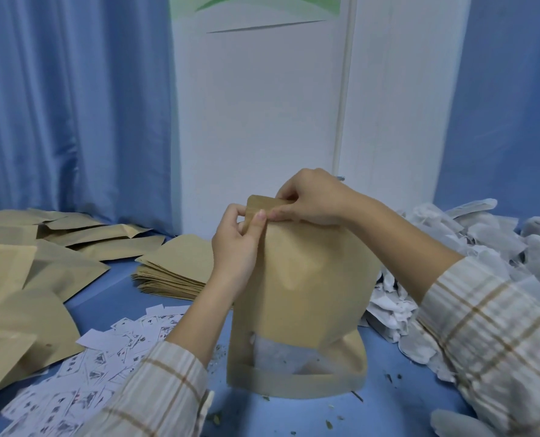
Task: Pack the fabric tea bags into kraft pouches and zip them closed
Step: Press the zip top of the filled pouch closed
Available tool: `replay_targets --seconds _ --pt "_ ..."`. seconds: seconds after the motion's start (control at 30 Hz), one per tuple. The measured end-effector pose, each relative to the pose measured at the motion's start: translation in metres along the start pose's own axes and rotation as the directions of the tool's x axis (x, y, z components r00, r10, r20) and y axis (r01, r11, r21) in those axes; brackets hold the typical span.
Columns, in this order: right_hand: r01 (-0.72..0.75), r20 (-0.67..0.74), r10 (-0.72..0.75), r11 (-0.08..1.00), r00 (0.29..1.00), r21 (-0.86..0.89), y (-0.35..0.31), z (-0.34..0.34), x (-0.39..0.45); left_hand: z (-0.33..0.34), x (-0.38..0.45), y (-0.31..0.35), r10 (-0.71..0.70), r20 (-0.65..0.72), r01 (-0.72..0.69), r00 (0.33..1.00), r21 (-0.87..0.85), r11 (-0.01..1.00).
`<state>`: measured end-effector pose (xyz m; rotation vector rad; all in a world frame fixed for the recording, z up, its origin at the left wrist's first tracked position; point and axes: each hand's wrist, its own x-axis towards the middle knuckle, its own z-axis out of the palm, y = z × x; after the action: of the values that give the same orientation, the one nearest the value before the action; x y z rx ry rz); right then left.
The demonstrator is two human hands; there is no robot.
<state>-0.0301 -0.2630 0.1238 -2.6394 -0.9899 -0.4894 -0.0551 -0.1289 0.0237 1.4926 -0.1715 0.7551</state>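
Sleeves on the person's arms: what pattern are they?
The sleeves are pale cream with thin stripes and a tan-brown check, clearest in the head view.

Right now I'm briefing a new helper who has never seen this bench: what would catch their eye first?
The upright pouch at centre, its top edge pinched by the left hand and right hand, with a white bag showing through its low window. A heap of tea bags fills the right side. Flat pouches are stacked to the left, with playing cards scattered in front of them.
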Motion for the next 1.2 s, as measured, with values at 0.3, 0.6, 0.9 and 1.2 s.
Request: replay_targets --seconds 0.3,0.6,0.9,1.2 --pt "0.022 0.038 -0.017 0.991 0.999 -0.134 0.015 -0.01 -0.012 -0.003 0.001 0.001 0.005 -0.024 -0.005 1.0 -0.01 1.0" --pt "0.016 0.023 -0.015 0.999 1.0 -0.045 0.04 -0.007 -0.027 -0.014 -0.001 -0.005 0.009 -0.02 -0.01 1.0 -0.043 0.999" --pt "-0.014 -0.055 0.008 0.994 0.998 -0.107 0.056 -0.009 -0.033 -0.026 0.01 -0.007 -0.003 -0.091 -0.008 0.996 -0.122 0.993" --pt "-0.174 -0.251 0.114 0.957 0.961 -0.231 0.063 0.001 -0.037 -0.019 0.012 0.003 -0.021 -0.053 0.013 0.998 -0.146 0.989"
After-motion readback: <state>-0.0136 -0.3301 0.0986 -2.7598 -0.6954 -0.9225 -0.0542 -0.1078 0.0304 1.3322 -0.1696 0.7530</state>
